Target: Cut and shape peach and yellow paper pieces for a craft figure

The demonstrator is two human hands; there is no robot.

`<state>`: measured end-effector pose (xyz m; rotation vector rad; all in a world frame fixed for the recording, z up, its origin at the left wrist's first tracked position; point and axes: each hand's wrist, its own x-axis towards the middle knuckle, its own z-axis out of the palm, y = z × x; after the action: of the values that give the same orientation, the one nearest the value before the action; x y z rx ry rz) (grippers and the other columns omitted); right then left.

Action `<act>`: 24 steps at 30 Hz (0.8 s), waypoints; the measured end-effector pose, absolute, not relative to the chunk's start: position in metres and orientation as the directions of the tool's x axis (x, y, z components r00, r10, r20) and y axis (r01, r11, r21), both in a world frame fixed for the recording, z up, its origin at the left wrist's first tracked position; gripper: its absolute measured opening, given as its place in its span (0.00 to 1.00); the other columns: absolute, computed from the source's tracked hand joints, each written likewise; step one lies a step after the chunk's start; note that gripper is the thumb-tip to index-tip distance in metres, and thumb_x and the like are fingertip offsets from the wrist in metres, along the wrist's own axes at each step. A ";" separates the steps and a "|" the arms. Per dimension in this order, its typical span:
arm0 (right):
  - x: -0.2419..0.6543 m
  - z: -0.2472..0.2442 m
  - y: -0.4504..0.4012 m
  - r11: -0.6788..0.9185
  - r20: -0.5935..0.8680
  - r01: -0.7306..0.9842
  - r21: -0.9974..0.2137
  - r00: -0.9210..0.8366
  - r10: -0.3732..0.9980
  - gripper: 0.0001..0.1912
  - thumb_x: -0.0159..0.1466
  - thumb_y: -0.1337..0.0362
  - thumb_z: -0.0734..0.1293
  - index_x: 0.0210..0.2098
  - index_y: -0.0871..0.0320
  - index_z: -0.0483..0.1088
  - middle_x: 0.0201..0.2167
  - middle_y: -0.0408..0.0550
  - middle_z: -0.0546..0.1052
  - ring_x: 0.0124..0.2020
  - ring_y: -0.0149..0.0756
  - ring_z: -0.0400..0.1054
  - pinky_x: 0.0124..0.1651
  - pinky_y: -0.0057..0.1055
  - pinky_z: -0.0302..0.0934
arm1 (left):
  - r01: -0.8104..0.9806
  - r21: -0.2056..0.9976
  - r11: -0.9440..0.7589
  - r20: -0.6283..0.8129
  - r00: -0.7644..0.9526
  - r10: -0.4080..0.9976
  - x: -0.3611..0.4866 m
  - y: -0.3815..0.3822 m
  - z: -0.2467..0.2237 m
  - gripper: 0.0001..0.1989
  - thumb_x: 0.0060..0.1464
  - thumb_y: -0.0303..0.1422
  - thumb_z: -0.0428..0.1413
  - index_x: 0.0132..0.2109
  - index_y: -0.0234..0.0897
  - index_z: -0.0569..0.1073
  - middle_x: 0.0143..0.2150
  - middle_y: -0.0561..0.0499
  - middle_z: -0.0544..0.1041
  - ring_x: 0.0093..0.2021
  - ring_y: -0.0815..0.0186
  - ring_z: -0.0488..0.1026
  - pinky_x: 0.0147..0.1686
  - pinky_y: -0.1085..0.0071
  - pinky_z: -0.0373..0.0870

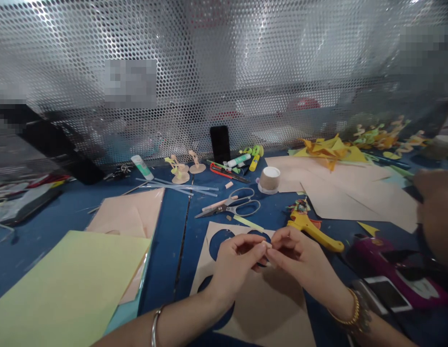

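Note:
My left hand (241,258) and my right hand (298,255) meet at the fingertips, both closed in a pinch on one small pale pink paper piece (267,244). Most of the piece is hidden by my fingers, so its full shape cannot be made out. Below the hands lies a tan sheet (270,301) with round holes cut from it. Just beyond my left hand rest grey-handled scissors (227,208), beside a pale pink strip (216,205). Close to my right hand lies a yellow glue gun (314,231).
Paper figures on round bases (180,176), glue sticks and a tape roll (270,179) stand farther back. Yellow sheets (72,284) lie at left, pale sheets (339,185) at right. A phone (220,143) leans against the perforated metal screen. Another person's blurred hand (435,207) is at right.

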<state>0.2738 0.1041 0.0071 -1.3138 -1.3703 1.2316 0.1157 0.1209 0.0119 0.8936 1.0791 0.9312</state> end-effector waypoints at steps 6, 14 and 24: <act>0.274 0.008 0.104 -0.042 -0.053 0.124 -0.991 -0.091 0.994 0.11 0.62 0.55 0.67 0.37 0.54 0.66 0.25 0.39 0.73 0.23 0.29 0.66 0.27 0.26 0.61 | -0.262 0.904 0.337 -0.310 0.140 0.940 0.116 0.121 0.014 0.08 0.45 0.34 0.65 0.33 0.34 0.78 0.25 0.52 0.76 0.24 0.72 0.71 0.24 0.78 0.64; 0.270 0.008 0.104 -0.027 -0.047 0.239 -0.971 -0.079 0.996 0.11 0.60 0.55 0.68 0.37 0.53 0.66 0.29 0.44 0.78 0.31 0.35 0.73 0.30 0.29 0.63 | -0.265 0.897 0.353 -0.325 0.144 0.935 0.116 0.120 0.012 0.07 0.49 0.33 0.63 0.32 0.33 0.77 0.25 0.52 0.76 0.23 0.74 0.71 0.22 0.80 0.60; 0.268 0.009 0.101 -0.013 -0.032 0.201 -0.979 -0.091 0.995 0.11 0.62 0.55 0.67 0.39 0.53 0.65 0.30 0.44 0.79 0.32 0.34 0.74 0.33 0.27 0.66 | -0.212 0.930 0.300 -0.279 0.123 0.952 0.116 0.122 0.008 0.08 0.49 0.34 0.62 0.32 0.33 0.76 0.22 0.53 0.75 0.21 0.74 0.70 0.20 0.80 0.59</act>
<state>0.2681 0.1012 0.0086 -1.3286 -1.4180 1.1935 0.1162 0.1224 0.0085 0.8702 1.1026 1.0280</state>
